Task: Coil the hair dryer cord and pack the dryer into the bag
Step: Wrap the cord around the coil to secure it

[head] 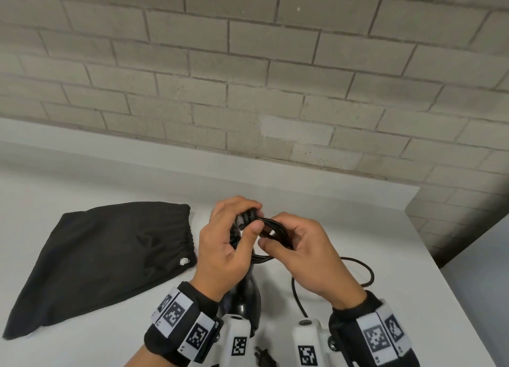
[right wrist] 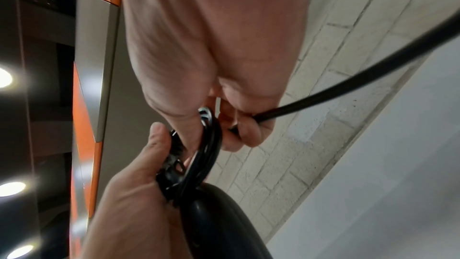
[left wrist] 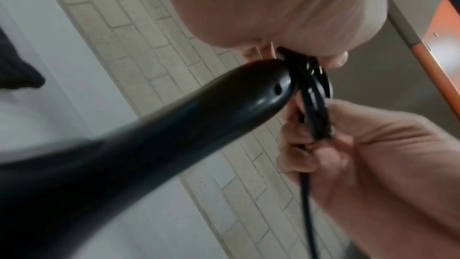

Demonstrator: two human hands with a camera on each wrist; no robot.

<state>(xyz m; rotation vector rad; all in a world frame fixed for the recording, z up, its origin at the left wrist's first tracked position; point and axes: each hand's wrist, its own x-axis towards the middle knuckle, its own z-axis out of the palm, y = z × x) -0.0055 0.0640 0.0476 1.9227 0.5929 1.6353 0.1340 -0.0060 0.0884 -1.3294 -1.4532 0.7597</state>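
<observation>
Above the table, both hands hold a bundle of black cord (head: 268,225) looped at the end of the hair dryer's handle. My left hand (head: 249,216) grips the coil near the handle end, thumb over the loops. My right hand (head: 271,233) pinches the loops from the right. The black hair dryer (head: 245,298) hangs below the hands, its handle (left wrist: 174,125) pointing up into the coil (right wrist: 206,155). A loose length of cord (right wrist: 348,82) trails from my right hand down to the table (head: 367,273). The black drawstring bag (head: 104,256) lies flat to the left.
The plug (head: 264,358) lies on the white table (head: 358,223) near the front edge, between my wrists. A grey brick wall (head: 248,77) runs along the back of the table. The table's right edge drops off beside the loose cord.
</observation>
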